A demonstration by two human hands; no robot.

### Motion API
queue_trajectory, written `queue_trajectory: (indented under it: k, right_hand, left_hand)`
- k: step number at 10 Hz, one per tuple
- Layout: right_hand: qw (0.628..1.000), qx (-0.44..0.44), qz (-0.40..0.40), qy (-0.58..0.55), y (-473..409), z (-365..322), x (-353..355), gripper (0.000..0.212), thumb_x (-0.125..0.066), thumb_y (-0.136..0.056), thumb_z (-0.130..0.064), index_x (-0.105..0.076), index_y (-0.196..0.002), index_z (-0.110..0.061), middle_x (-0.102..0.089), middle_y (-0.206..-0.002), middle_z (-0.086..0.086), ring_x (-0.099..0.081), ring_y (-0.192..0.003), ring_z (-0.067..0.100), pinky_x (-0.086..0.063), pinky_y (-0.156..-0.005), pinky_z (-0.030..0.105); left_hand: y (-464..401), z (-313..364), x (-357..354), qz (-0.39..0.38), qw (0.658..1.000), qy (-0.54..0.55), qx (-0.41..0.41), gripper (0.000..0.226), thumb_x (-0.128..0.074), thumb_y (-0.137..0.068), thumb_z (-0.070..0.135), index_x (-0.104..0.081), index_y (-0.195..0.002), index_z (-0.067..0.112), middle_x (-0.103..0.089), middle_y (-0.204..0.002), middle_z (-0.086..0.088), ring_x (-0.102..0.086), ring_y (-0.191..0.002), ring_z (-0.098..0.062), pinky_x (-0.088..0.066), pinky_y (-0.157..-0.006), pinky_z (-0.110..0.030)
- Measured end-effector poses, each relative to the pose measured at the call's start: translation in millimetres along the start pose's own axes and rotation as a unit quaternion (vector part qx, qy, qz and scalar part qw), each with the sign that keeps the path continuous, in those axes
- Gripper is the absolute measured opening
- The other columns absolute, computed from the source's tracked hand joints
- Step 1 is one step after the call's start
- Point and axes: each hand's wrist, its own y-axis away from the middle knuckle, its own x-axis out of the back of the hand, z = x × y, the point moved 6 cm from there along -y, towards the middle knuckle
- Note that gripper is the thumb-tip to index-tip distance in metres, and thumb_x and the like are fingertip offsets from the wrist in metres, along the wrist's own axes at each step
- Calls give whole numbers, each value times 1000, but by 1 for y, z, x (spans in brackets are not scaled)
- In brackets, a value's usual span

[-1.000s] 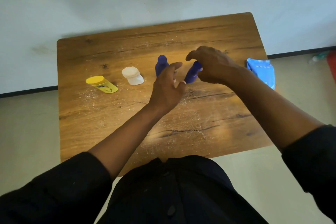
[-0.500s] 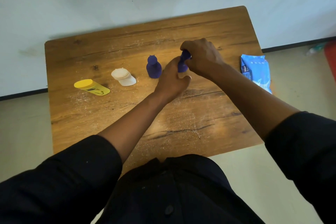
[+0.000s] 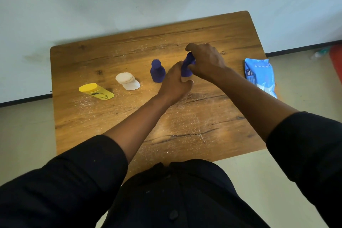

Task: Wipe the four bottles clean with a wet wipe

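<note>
Wipes pack (image 3: 260, 75) overhangs table (image 3: 203, 131) edge, right hand (image 3: 207, 61) nearby.

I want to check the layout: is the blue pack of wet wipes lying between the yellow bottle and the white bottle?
No, the pack of wet wipes lies at the table's right edge, far from the yellow bottle and white bottle.

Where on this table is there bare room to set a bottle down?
The near half of the table, between the forearms and the front edge, is bare. So is the far strip behind the bottles, and the gap between the right hand and the wipes pack. The middle row is crowded: yellow bottle, white bottle, standing blue bottle, both hands.
</note>
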Motion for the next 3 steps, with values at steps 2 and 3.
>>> queue_trajectory:
  k: [2,3]
  right_hand:
    - [1000,3,13,12,9,-4,14,57,-78,-85,-21,-54,-137,-19,-69,-117,10,-67,-101,32,-62,-81,47]
    - [997,-12,77,-17,14,-7,37,57,-74,-90,-31,-52,-142,-22,-68,-123,8,-66,-111,32,-60,-87,47]
  left_hand:
    - [17,4,11,-10,1000,-12,-24,63,-59,-101,15,-33,-159,18,-49,-152,2,-44,-113,2,-38,-79,-13]
    - [28,13,19,9,998,-4,-64,61,-61,-99,16,-39,-155,20,-51,-154,0,-56,-126,-10,-48,-101,-29]
